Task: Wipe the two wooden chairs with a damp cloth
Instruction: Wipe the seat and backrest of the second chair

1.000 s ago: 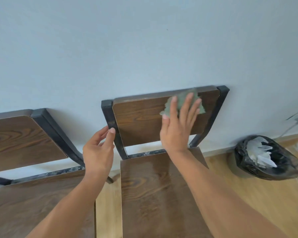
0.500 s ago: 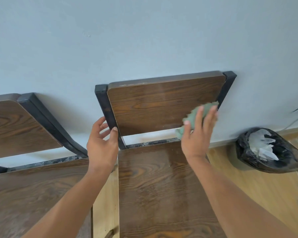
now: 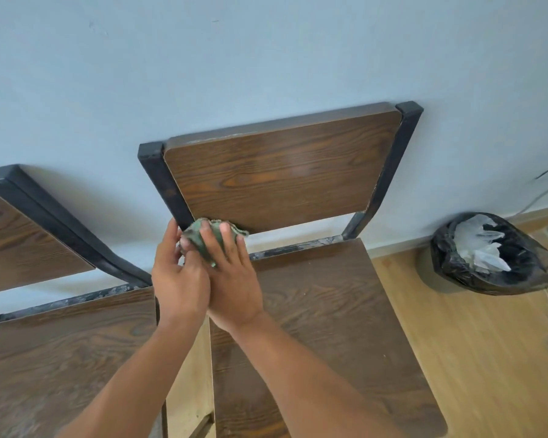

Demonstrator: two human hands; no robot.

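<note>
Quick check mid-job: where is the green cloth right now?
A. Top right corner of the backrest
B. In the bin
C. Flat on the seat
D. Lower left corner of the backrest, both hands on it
D: the green cloth is bunched at the backrest's lower left corner, held by the left hand and right hand.

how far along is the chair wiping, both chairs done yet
Not yet. The right chair's seat shows a faint sheen, so it may have been wiped. In hand: both the left hand and right hand hold the green cloth at the lower left corner of that chair's backrest. Left: the left chair shows no clear sign of wiping.
</note>
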